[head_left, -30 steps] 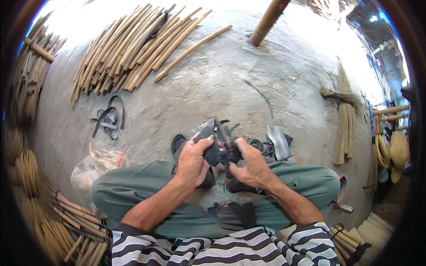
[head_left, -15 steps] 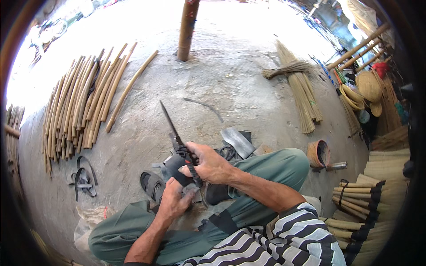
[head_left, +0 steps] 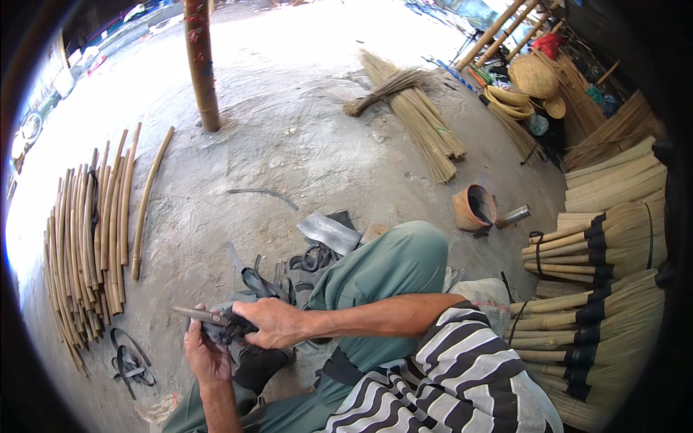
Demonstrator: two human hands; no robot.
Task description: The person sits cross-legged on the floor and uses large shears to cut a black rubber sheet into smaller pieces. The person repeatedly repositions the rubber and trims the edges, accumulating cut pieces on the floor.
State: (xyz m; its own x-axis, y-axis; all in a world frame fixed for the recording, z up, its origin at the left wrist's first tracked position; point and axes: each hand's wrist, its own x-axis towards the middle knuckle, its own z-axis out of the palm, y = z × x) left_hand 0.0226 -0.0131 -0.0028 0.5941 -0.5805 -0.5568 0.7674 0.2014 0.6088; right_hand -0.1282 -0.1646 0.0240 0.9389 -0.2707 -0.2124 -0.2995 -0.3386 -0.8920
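Observation:
In front of my legs, my right hand [head_left: 273, 322] is closed round the dark handle of a knife. The knife's blade [head_left: 196, 314] points left, across the fingertips of my left hand [head_left: 208, 356]. My left hand is bent up beneath the blade, its fingers against a dark piece of rubber [head_left: 220, 333]; much of that piece is hidden by the blade and my right hand. Just beyond my hands lie black rubber strips [head_left: 268, 283]. A flat grey rubber sheet [head_left: 329, 232] rests on more dark scraps.
Bamboo poles [head_left: 86, 238] lie on the left, with a loose black strip [head_left: 130, 364] nearby. An upright post [head_left: 201, 68] stands ahead. Broom-straw bundles [head_left: 419, 119] lie farther off. A small woven basket [head_left: 474, 208] sits to the right, and finished brooms [head_left: 621, 245] are stacked at far right.
The view has swung right. The knife has turned from pointing away and up to pointing left, and my left hand has come up beside the blade.

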